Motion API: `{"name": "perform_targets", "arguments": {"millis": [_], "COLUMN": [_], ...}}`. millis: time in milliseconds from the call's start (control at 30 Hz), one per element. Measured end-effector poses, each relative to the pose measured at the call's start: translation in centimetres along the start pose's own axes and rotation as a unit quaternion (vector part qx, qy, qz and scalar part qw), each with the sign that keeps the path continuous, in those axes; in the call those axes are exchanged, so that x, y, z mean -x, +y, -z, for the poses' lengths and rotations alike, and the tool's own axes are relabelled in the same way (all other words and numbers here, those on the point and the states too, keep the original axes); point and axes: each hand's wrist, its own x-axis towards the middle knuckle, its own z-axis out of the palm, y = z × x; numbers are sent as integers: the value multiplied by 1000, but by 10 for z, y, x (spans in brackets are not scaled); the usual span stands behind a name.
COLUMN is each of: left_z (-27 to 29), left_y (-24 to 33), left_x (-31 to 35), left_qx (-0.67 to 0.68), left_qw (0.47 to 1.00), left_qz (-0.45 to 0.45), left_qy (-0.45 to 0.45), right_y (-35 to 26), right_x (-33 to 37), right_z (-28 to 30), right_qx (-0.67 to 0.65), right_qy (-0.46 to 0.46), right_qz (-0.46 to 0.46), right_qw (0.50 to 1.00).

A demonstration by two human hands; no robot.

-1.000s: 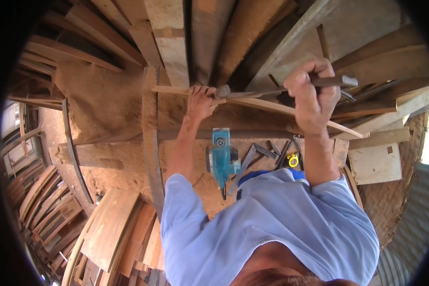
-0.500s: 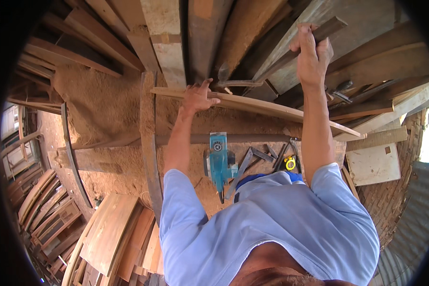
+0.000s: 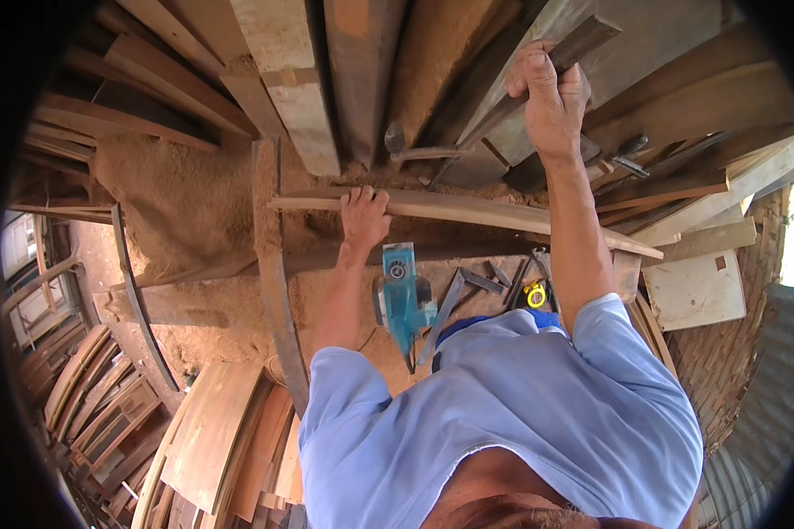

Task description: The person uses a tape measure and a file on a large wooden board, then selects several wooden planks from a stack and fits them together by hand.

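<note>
curved wooden strip (image 3: 468,208) lies crosswise in front of the person, its left end by a dusty beam (image 3: 275,282). the left hand (image 3: 364,219) has its fingers side by side over the strip; whether they grip it i cannot tell. the right hand (image 3: 551,101), fingers clamped round the handle of a dark tool (image 3: 500,115), is beyond the strip, its forearm crossing over it. large boards (image 3: 362,79) crowd the far side, close to the tool's head. nearer the body lie a teal power planer (image 3: 403,301), a metal square (image 3: 442,317) and a yellow tape measure (image 3: 535,295). any marking on the planer's round knob is too small to read.
</note>
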Motion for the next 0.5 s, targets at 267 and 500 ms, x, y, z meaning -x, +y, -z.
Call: {"name": "perform_targets", "arguments": {"millis": [267, 500], "left_z": [3, 2], "left_y": [0, 0], "left_x": [0, -2], "left_qx": [11, 27], "left_qw": [1000, 999], "left_qz": [12, 14], "left_qy": [17, 31], "right_y": [17, 33], "right_x": [-5, -9], "right_z": [9, 20], "right_qx": [183, 447], "right_qy": [-23, -22], "right_qz": [49, -40], "right_qw": [982, 893]}}
